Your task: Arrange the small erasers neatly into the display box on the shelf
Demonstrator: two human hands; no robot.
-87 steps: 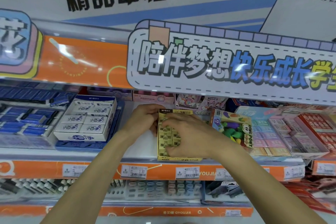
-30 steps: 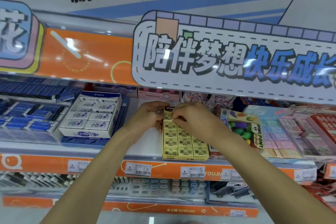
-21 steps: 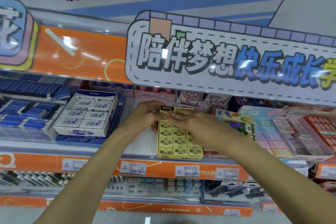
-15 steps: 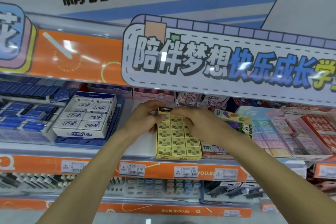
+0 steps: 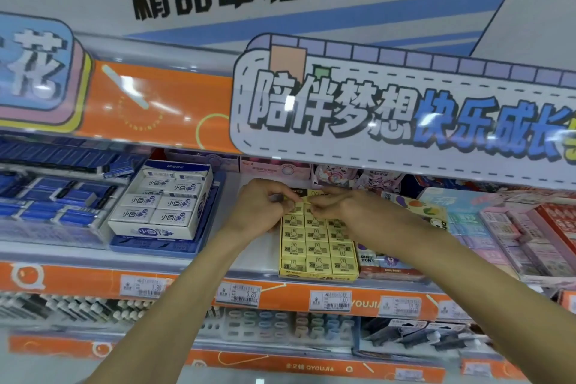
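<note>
A yellow display box [image 5: 318, 274] stands on the white shelf [image 5: 258, 262], filled with rows of small yellow erasers [image 5: 317, 249] printed with a rabbit. Both my hands reach to the box's back row under the hanging sign. My left hand [image 5: 260, 209] rests at the back left corner, thumb and fingers pinched on a small eraser there. My right hand [image 5: 344, 212] comes in from the right, fingertips pinched on an eraser in the same back row, almost touching the left fingers. The back row is mostly hidden by my hands.
A box of white erasers [image 5: 162, 206] sits to the left on a blue tray, with blue eraser packs [image 5: 56, 196] beyond. A colourful Ding Pony box [image 5: 414, 212] touches the yellow box's right side, then pastel eraser boxes [image 5: 511, 234]. A low sign [image 5: 405, 112] overhangs the shelf.
My right hand has moved from the front rows of the box up to the back row, uncovering the neat front rows. My left hand has stayed at the back left corner.
</note>
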